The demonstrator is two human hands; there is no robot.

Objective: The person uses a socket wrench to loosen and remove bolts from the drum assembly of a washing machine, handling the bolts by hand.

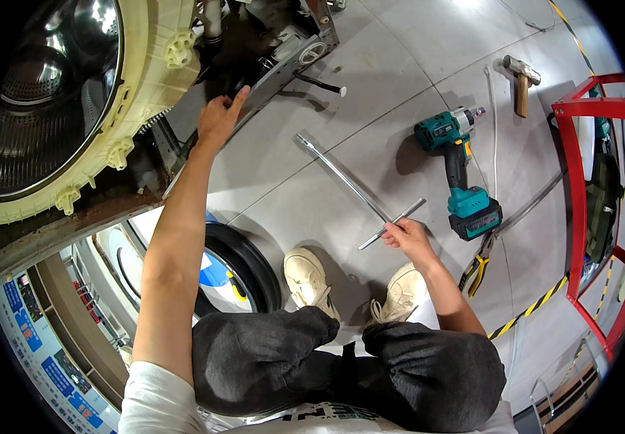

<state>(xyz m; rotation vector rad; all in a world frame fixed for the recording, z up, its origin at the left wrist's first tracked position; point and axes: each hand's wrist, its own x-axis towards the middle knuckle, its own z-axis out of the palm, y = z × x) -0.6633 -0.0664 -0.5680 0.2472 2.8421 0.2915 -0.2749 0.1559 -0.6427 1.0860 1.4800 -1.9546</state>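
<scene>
My left hand (220, 119) reaches to the grey metal frame (258, 98) of an opened washing machine. It is closed over the frame's edge, with one finger stretched out and the others partly hidden. Near the frame's corner, a dark rod with a white foot (319, 83) sticks out. My right hand (408, 239) grips a T-handle socket wrench (348, 181) close to where its crossbar joins the shaft. The shaft slants up and left over the tiled floor, its socket end pointing toward the machine. The machine's steel drum (44, 94) sits inside a cream plastic tub ring (146, 65).
Right of the wrench stands a teal cordless impact wrench (457, 170). Beyond it lie a wooden-handled hammer (521, 83) and yellow-black pliers (477, 267). A red metal rack (576, 188) rises at the right. A round black rubber ring (254, 267) is by my left shoe (305, 278).
</scene>
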